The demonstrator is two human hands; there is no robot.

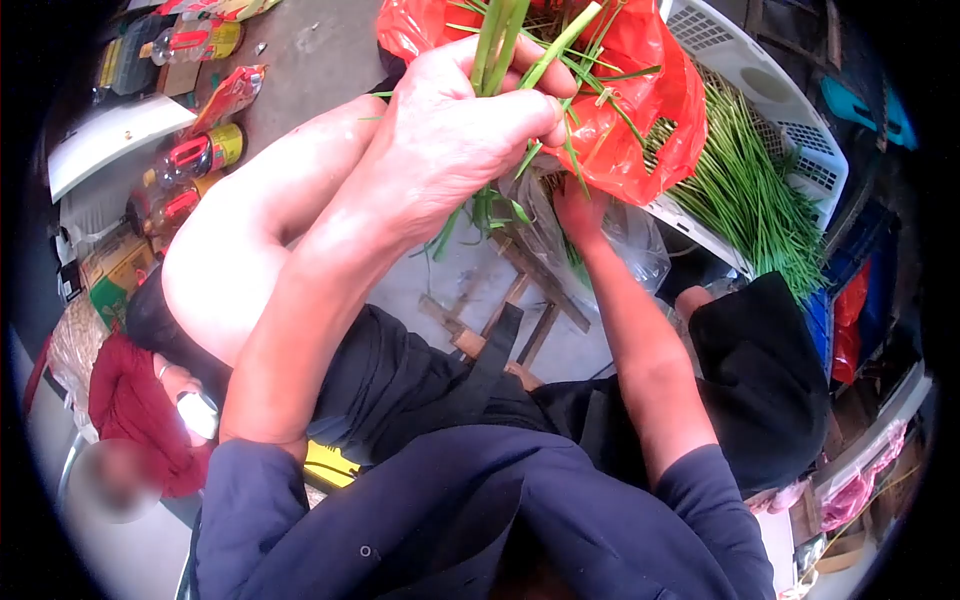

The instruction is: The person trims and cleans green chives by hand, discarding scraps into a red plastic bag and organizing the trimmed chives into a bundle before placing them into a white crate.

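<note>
Left grip (445, 130) clasped around green stalks (497, 45).
They are beside a red bag (645, 145); the right grip (580, 208), partly hidden, is by a clear bag (637, 248), its hold unclear. Farther right, a white basket (800, 112) carries long greens (745, 190).

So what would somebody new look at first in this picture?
Probably the shiny red plastic bag near the top. In front of it, the left hand looks huge, gripping green stalks. To the bag's right, long green stems spill from a white basket.
</note>
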